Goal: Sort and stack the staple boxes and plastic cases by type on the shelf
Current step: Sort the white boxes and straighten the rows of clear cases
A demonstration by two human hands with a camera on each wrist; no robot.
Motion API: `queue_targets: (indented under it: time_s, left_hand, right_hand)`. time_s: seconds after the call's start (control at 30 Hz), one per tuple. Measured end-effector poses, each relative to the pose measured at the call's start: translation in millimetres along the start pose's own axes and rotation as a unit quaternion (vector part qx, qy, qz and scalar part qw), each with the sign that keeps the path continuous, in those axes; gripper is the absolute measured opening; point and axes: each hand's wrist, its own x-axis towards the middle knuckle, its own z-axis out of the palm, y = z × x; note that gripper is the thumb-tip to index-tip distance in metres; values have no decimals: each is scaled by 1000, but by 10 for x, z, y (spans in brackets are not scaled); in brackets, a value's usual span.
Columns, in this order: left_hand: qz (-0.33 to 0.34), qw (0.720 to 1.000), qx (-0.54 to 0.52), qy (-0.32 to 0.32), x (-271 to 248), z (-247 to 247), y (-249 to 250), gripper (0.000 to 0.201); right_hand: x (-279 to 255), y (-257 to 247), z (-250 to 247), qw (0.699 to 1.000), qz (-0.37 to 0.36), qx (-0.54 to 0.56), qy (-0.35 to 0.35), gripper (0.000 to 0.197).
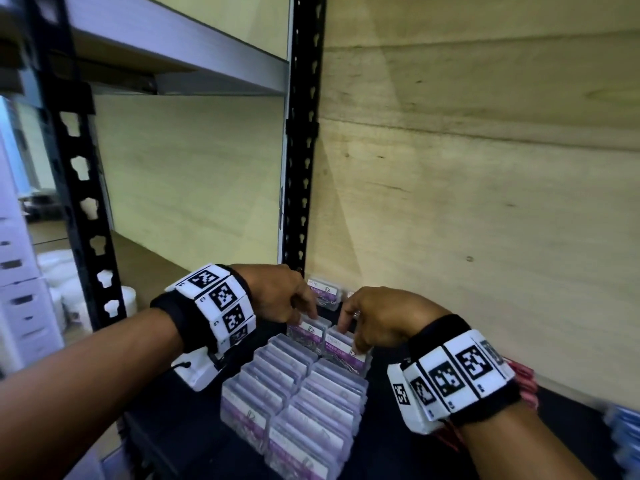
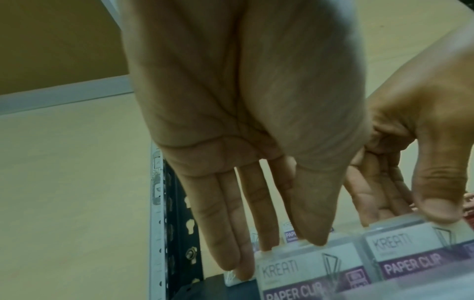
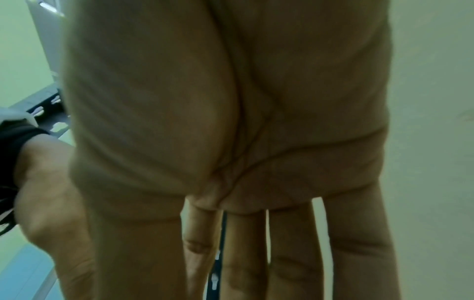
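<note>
Two rows of clear plastic paper clip cases point(image 1: 294, 396) with purple labels stand on edge on the black shelf point(image 1: 187, 431). My left hand point(image 1: 306, 318) pinches the farthest case of the left row point(image 1: 311, 332), thumb in front and straight fingers behind. The left wrist view shows this left hand point(image 2: 279, 253) on that case point(image 2: 307, 270). My right hand point(image 1: 349, 336) pinches the farthest case of the right row point(image 1: 346, 353) the same way; its thumb shows in the left wrist view on the case point(image 2: 405, 249). The right wrist view shows only palm and fingers point(image 3: 295, 253).
One more paper clip case point(image 1: 325, 292) lies behind the rows at the plywood back wall point(image 1: 485, 202). Red boxes point(image 1: 524, 379) sit under my right wrist, blue boxes point(image 1: 623, 434) at the far right. A black slotted post point(image 1: 301, 133) stands behind my hands.
</note>
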Motion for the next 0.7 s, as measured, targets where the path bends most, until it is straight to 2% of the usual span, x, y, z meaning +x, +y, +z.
queue_targets:
  time_s: [0.23, 0.7]
  left_hand:
    - [-8, 1000, 13, -10, -109, 12, 58, 34]
    - [-28, 999, -3, -22, -177, 3, 114, 30]
  right_hand:
    - [-72, -85, -50, 999, -2, -34, -11, 38]
    - [-130, -97, -59, 999, 5, 3, -40, 36]
